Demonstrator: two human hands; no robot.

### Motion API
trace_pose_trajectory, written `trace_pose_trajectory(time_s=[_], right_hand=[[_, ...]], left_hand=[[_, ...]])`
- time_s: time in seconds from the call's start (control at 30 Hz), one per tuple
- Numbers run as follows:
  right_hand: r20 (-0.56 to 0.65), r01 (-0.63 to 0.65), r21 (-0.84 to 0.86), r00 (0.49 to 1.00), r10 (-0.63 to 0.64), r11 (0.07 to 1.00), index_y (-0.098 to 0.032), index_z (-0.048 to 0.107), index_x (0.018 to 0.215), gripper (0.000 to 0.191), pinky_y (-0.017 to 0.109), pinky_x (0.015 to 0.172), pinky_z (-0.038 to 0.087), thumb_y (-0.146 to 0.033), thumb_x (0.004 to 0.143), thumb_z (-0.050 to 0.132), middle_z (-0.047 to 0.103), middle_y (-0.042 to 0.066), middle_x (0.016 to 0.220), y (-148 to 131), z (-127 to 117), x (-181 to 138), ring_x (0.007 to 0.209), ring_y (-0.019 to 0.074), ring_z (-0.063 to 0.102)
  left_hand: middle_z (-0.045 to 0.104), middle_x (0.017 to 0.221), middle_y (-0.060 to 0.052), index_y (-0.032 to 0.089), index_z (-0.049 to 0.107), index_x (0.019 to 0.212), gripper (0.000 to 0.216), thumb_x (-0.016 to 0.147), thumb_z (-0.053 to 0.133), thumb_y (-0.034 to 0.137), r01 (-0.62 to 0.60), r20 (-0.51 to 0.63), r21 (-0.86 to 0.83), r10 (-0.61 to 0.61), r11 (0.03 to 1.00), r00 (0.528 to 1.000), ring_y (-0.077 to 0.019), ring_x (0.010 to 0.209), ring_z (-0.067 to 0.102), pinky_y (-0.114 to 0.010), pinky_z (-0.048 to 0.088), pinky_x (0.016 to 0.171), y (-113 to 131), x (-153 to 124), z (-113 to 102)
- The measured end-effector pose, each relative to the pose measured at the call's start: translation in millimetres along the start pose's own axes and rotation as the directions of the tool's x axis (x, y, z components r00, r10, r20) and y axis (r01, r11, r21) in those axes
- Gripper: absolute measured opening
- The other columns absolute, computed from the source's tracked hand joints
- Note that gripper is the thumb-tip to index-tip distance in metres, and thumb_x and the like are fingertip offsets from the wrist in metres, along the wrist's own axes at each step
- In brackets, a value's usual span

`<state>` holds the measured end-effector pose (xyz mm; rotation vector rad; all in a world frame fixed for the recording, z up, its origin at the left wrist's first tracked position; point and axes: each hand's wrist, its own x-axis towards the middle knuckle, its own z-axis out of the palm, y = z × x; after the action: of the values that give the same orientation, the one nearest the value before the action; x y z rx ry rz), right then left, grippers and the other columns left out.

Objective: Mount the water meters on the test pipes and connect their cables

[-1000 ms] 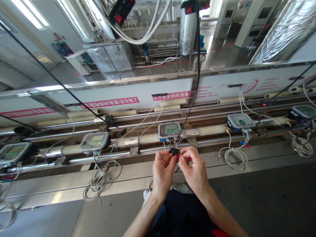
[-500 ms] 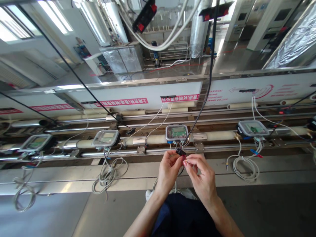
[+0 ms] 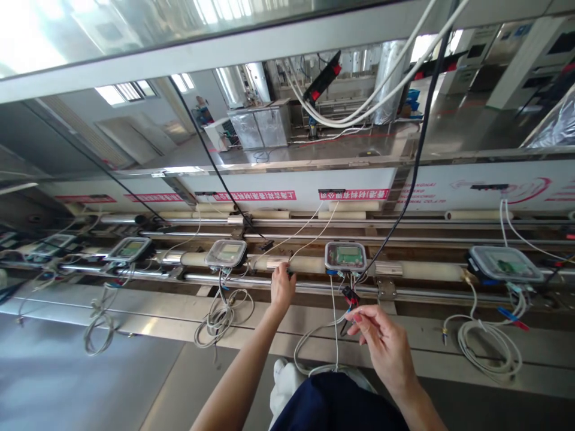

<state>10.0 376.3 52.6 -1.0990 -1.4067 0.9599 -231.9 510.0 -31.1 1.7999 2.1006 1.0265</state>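
Note:
My left hand (image 3: 283, 286) reaches forward to the cream pipe (image 3: 309, 264) just left of the middle meter (image 3: 345, 256), its fingers curled over a small dark part there. My right hand (image 3: 380, 336) hangs lower, fingers pinched on thin wires near a black and red clip (image 3: 350, 295) that dangles on a black cable (image 3: 404, 203) below that meter. A white wire (image 3: 335, 311) drops from the meter toward my lap.
Several more clear-lidded meters (image 3: 226, 253) sit in a row on the pipe line, each with coiled white cable (image 3: 487, 344) on the steel ledge (image 3: 148, 311). Behind runs a white panel with red labels (image 3: 256, 196). Hoses and black cables hang overhead.
My hands were together on the black clip below the middle meter. The left hand has let go and reached to the pipe on the left; the clip now dangles and the view has swung left.

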Motion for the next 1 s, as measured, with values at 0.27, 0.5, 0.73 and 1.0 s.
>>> trace_pose_trajectory(time_s=[0.27, 0.5, 0.73, 1.0], right_hand=[[0.035, -0.023, -0.056, 0.999, 0.025, 0.998, -0.020, 0.062, 0.093, 0.021, 0.019, 0.044, 0.048, -0.036, 0.090, 0.048, 0.070, 0.004, 0.079, 12, -1, -1, 0.054, 0.0118, 0.064], [0.054, -0.050, -0.034, 0.997, 0.052, 0.998, -0.019, 0.064, 0.100, 0.027, 0.025, 0.058, 0.056, -0.038, 0.090, 0.048, 0.070, 0.005, 0.078, 15, 1, 7, 0.061, 0.0131, 0.065], [0.144, -0.070, -0.024, 0.987, 0.072, 0.997, -0.016, 0.064, 0.101, 0.032, 0.026, 0.059, 0.058, -0.040, 0.091, 0.045, 0.071, 0.007, 0.082, 14, 3, 17, 0.063, 0.0137, 0.067], [0.168, -0.089, 0.017, 0.982, 0.085, 0.996, -0.018, 0.064, 0.104, 0.029, 0.028, 0.060, 0.060, -0.036, 0.090, 0.046, 0.070, 0.006, 0.082, 14, 6, 18, 0.065, 0.0155, 0.069]], left_hand=[[0.058, 0.094, -0.010, 0.018, 0.054, 0.091, 0.025, 0.072, 0.055, 0.003, -0.019, 0.134, 0.118, 0.003, 0.993, 0.991, -0.0259, 0.096, 0.054, -0.041, 0.038, 0.090, -10, -2, 13], [0.065, 0.087, -0.005, 0.021, 0.047, 0.106, 0.029, 0.079, 0.057, 0.019, -0.037, 0.149, -0.151, 0.059, 0.988, 0.987, -0.0206, 0.081, 0.062, -0.033, 0.046, 0.077, 12, -4, 2], [0.064, 0.078, -0.002, 0.019, 0.054, 0.100, 0.030, 0.079, 0.059, 0.039, 0.057, 0.163, -0.540, 0.038, 0.840, 0.986, -0.0149, 0.070, 0.061, -0.026, 0.048, 0.067, 70, -28, -21], [0.064, 0.073, -0.001, 0.015, 0.050, 0.096, 0.035, 0.072, 0.068, 0.033, 0.304, 0.326, -0.820, -0.040, 0.484, 0.944, -0.0135, 0.068, 0.061, -0.025, 0.048, 0.066, 108, -48, -39]])
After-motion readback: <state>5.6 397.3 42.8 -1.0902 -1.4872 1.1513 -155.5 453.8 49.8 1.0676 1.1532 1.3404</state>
